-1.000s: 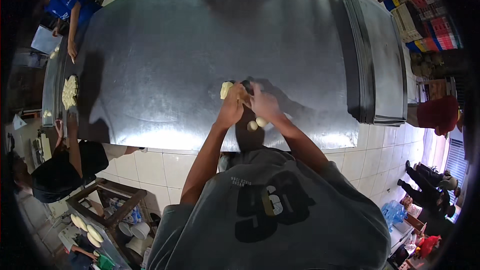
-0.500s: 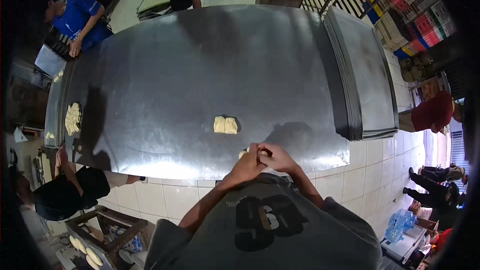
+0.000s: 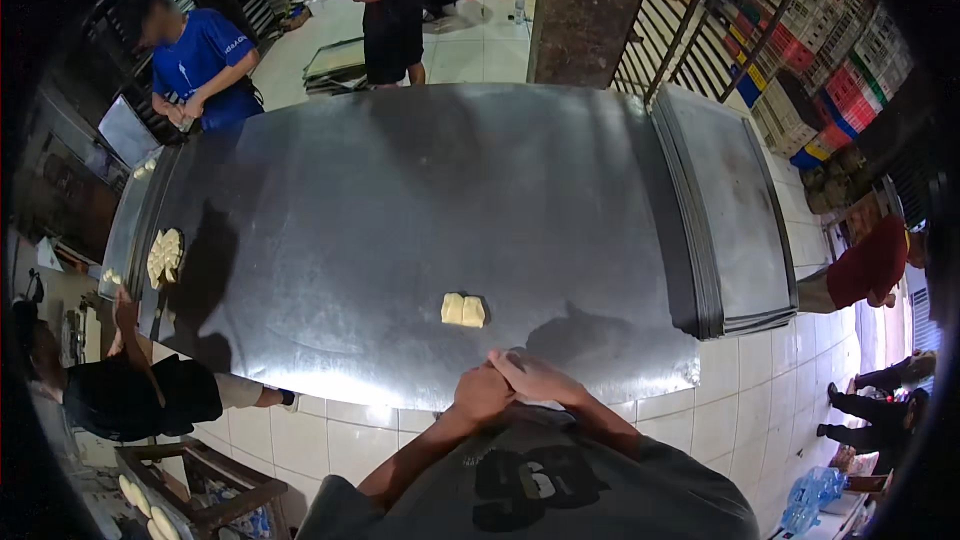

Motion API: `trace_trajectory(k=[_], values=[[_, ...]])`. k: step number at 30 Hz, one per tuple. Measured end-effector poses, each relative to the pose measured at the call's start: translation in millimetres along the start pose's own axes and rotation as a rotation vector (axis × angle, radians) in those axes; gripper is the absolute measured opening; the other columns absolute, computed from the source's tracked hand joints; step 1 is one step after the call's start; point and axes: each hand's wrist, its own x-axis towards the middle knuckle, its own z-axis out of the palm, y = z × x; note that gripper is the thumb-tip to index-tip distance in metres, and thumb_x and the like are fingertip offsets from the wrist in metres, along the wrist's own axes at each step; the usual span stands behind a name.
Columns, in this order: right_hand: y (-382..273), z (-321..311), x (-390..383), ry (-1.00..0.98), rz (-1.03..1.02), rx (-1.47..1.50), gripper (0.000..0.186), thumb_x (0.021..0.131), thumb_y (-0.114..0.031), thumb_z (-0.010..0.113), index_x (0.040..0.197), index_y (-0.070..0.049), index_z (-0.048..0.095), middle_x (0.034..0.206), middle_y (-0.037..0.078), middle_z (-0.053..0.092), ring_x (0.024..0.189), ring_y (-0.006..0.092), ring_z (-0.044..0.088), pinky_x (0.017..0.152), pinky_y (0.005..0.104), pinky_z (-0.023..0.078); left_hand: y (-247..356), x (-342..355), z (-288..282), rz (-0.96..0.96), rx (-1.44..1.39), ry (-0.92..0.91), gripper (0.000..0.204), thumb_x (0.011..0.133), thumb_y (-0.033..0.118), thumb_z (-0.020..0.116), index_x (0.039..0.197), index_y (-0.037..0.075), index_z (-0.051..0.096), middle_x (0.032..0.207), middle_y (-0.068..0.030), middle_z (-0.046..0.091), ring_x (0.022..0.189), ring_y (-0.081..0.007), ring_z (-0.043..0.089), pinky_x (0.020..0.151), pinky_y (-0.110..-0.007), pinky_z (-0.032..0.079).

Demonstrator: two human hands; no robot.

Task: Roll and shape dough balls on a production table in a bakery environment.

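My left hand is closed in a fist-like cup at the near edge of the metal table. Over it lies my right hand, its fingers pressed against the left. A piece of dough is between them, hidden now but showing pale at my fingers half a second ago. Just beyond my hands, two pale blocks of dough sit side by side on the metal tabletop, touching neither hand.
At the table's left end lies a cluster of dough pieces. A stack of metal trays covers the right end. A person in blue stands at the far left, another in black at the near left. Stacked crates rise at the back right.
The view has tilted up, so the table sits lower. My hands have closed together, covering the pale dough. The person in blue has raised their hands from the table edge.
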Motion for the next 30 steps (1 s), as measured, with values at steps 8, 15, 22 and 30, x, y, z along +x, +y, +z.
trace_trajectory(k=[8, 15, 22, 30], values=[[40, -52, -26, -0.655, -0.235, -0.033, 0.042, 0.098, -0.04, 0.046, 0.081, -0.003, 0.058, 0.073, 0.002, 0.055, 0.064, 0.0135, 0.044, 0.059, 0.0289, 0.038, 21, 10, -45, 0.256, -0.172, -0.273, 0.043, 0.097, 0.045, 0.046, 0.093, 0.007, 0.067, 0.087, -0.011, 0.065, 0.071, -0.0289, 0.06, 0.062, -0.04, 0.048], [231, -37, 27, 1.007, -0.372, -0.006, 0.038, 0.097, -0.033, 0.047, 0.105, 0.0, 0.064, 0.092, 0.016, 0.06, 0.081, 0.0259, 0.054, 0.072, 0.0344, 0.043, -84, 3, 57, -0.118, -0.121, 0.28, 0.037, 0.098, 0.036, 0.043, 0.123, 0.013, 0.058, 0.109, -0.0119, 0.063, 0.076, -0.0314, 0.059, 0.067, -0.039, 0.047], [263, -82, 52, 1.272, -0.024, -0.523, 0.03, 0.088, -0.023, 0.06, 0.11, -0.003, 0.059, 0.092, 0.013, 0.054, 0.085, 0.0294, 0.051, 0.085, 0.0418, 0.039, -138, 37, 62, -0.348, 0.374, 0.59, 0.029, 0.089, 0.028, 0.052, 0.108, 0.007, 0.056, 0.103, -0.0175, 0.055, 0.084, -0.0329, 0.053, 0.07, -0.044, 0.043], [288, -45, 24, 1.136, -0.163, -1.038, 0.015, 0.088, -0.021, 0.06, 0.083, -0.008, 0.056, 0.082, 0.01, 0.053, 0.083, 0.0282, 0.05, 0.082, 0.0429, 0.04, -111, 1, 87, -0.306, 0.189, 0.553, 0.027, 0.085, 0.024, 0.058, 0.103, 0.005, 0.055, 0.097, -0.0148, 0.057, 0.082, -0.0331, 0.051, 0.072, -0.042, 0.042]])
